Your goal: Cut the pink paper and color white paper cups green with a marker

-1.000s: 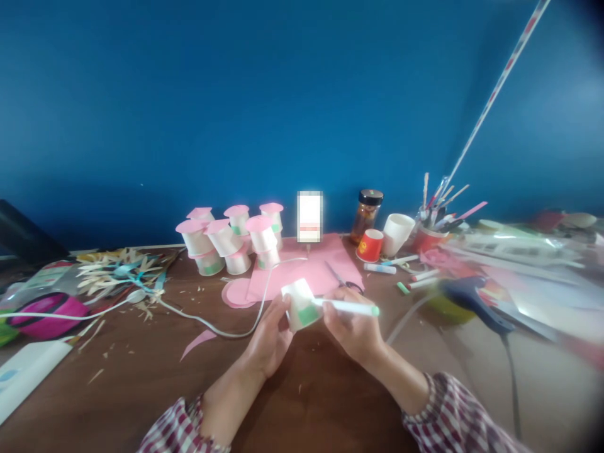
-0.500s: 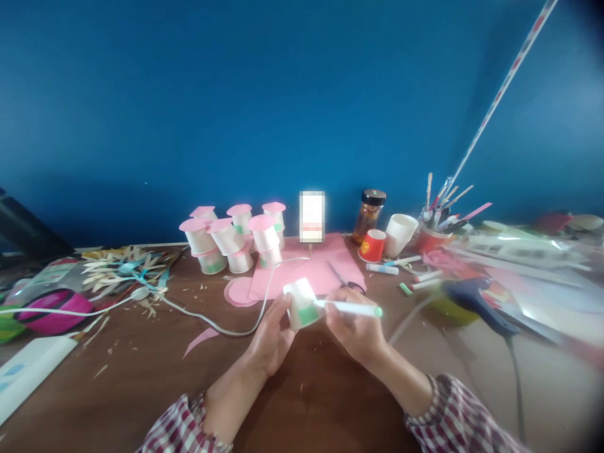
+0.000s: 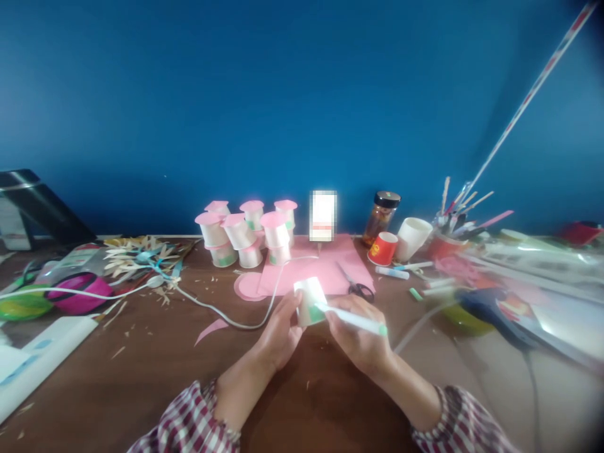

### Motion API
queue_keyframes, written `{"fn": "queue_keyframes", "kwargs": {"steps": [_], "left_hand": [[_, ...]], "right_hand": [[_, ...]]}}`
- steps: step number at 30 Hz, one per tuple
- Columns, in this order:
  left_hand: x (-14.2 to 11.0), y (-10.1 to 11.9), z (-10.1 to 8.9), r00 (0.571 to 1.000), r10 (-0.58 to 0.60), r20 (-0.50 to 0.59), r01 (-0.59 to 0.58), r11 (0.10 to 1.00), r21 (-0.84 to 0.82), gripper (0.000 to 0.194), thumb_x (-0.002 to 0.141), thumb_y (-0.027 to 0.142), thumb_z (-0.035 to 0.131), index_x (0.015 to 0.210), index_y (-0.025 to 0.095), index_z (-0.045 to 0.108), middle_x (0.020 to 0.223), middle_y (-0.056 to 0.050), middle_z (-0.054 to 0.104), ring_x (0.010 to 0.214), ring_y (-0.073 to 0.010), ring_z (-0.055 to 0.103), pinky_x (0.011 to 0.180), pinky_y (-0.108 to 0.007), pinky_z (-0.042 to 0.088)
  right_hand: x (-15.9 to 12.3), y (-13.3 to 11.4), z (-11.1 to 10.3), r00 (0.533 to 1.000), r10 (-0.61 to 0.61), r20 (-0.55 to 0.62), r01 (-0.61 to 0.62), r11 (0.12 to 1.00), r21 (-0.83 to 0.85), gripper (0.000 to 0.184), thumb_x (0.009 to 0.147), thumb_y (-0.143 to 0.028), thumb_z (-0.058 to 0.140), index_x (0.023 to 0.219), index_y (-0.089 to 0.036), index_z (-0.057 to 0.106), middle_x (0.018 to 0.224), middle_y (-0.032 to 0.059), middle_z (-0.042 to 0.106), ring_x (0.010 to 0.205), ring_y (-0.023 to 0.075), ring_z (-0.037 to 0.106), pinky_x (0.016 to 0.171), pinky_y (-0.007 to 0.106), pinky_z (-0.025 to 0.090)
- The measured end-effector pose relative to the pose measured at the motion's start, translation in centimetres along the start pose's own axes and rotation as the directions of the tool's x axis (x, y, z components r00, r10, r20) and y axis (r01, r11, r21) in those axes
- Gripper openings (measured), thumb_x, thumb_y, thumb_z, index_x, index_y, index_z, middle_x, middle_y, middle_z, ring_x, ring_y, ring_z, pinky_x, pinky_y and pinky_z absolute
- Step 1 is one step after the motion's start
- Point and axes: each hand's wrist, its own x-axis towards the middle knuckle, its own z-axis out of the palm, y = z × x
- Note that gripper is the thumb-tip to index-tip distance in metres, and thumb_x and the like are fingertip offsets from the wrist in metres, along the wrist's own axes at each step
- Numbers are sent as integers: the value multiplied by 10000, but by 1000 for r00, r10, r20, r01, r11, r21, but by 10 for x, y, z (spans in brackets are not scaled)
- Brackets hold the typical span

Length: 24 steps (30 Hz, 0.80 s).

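My left hand (image 3: 279, 333) is closed round a small white paper cup (image 3: 310, 298) with a green patch near its lower edge, held on its side above the brown table (image 3: 155, 365). My right hand (image 3: 357, 340) grips a white marker (image 3: 352, 319) with a green end, its tip touching the cup's green patch. Both wrists wear checked sleeves. Behind the cup lie a pink paper sheet (image 3: 330, 270) and a pair of scissors (image 3: 353, 284).
A stack of white cups with pink lids (image 3: 248, 231) stands at the back. A white cable (image 3: 221, 318) runs across the table. Right of centre are a brown jar (image 3: 381, 217), a red cup (image 3: 382, 248), a white cup (image 3: 412, 238), loose markers and a glue gun (image 3: 500, 311). Pink and green objects lie far left.
The view has swung slightly left, so everything sits a little further right. The marker has tilted downward against the cup. Both hands keep their hold.
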Motion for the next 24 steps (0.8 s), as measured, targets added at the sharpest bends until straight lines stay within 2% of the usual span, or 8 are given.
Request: {"fn": "queue_keyframes", "kwargs": {"steps": [5,11,16,21,24], "left_hand": [[0,-1,0,1000,29,-4,-29,999,21,198,811,306,633,944,163,661,839,-14,664,822,-136,615,807,-253,476],[2,-3,-3,1000,9,-8,-9,1000,27,244,825,341,610,986,162,650,964,-66,684,958,-197,618,908,-317,449],[3,-3,-6,1000,27,-16,-26,999,31,251,813,335,625,991,159,650,945,-65,684,950,-199,620,915,-331,449],[4,-4,-6,999,23,-23,-22,999,46,256,828,347,604,991,155,651,919,-59,689,958,-214,626,915,-342,457],[4,-4,-7,1000,20,-12,-20,999,40,282,832,357,596,1012,146,646,973,-76,689,993,-229,620,922,-350,453]], "right_hand": [[-2,3,1,999,21,31,-21,1000,4,84,840,-185,563,816,-195,642,747,41,690,662,169,632,669,290,514],[-5,8,0,983,180,22,-180,983,24,85,839,-233,570,818,-186,638,715,29,663,611,154,607,599,262,491],[-6,9,1,984,172,51,-174,984,39,82,832,-238,578,811,-188,640,715,25,663,622,154,603,605,259,487],[-9,13,2,964,266,17,-267,960,83,78,834,-243,579,812,-182,622,697,15,626,570,134,565,544,238,465],[-9,14,2,963,264,52,-267,959,99,76,828,-240,587,808,-178,626,703,21,628,590,139,569,546,237,465]]}}
